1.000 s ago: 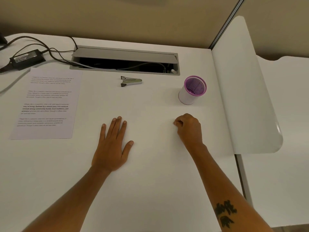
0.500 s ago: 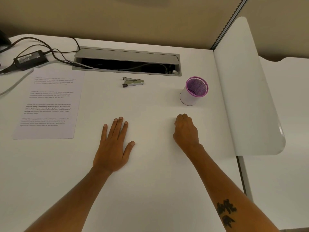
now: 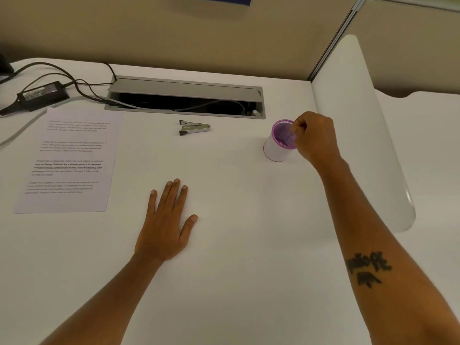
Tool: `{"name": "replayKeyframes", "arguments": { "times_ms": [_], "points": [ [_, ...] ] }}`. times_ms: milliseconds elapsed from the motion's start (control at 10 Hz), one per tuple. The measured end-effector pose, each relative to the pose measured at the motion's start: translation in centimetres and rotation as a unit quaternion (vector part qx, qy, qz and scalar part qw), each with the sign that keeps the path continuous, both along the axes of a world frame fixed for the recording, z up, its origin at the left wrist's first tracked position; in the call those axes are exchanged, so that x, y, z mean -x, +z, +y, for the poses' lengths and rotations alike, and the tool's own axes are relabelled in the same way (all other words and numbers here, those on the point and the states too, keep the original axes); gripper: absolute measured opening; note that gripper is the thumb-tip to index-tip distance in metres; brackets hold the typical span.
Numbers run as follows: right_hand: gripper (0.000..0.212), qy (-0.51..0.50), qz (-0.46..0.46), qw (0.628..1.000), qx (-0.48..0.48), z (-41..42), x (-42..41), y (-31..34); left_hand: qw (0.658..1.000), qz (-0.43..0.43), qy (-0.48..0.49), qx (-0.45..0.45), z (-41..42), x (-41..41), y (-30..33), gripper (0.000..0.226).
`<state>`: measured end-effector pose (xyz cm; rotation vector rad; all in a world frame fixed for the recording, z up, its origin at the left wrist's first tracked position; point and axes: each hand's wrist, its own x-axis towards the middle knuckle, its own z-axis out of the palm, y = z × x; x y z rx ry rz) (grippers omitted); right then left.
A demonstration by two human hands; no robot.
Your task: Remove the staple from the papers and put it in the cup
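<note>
A white cup (image 3: pixel 272 151) with a purple mesh lining stands at the right of the white desk. My right hand (image 3: pixel 314 135) hovers over the cup's right rim, thumb and forefinger pinched together above the opening. The staple between the fingertips is too small to make out. My left hand (image 3: pixel 165 225) lies flat on the desk, palm down, fingers apart, holding nothing. The printed papers (image 3: pixel 72 158) lie flat at the left, apart from both hands. A metal staple remover (image 3: pixel 194 127) rests on the desk between the papers and the cup.
An open grey cable tray (image 3: pixel 185 95) runs along the back of the desk. A black power adapter (image 3: pixel 42 94) with cables sits at the back left. A white divider panel (image 3: pixel 361 133) rises just right of the cup.
My right hand has lifted off the desk and moved forward and to the right, from in front of the cup to over its rim, still pinched. My left hand has stayed put.
</note>
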<state>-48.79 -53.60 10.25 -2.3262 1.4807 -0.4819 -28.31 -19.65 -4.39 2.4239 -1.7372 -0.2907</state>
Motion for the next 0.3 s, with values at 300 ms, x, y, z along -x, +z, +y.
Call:
{"name": "replayKeyframes", "arguments": {
  "times_ms": [300],
  "points": [
    [0.005,-0.019,0.0,0.999,0.035,-1.06,0.22,-0.14,1.0,0.009,0.001,0.009,-0.13,0.06,0.39,0.077]
  ]
}}
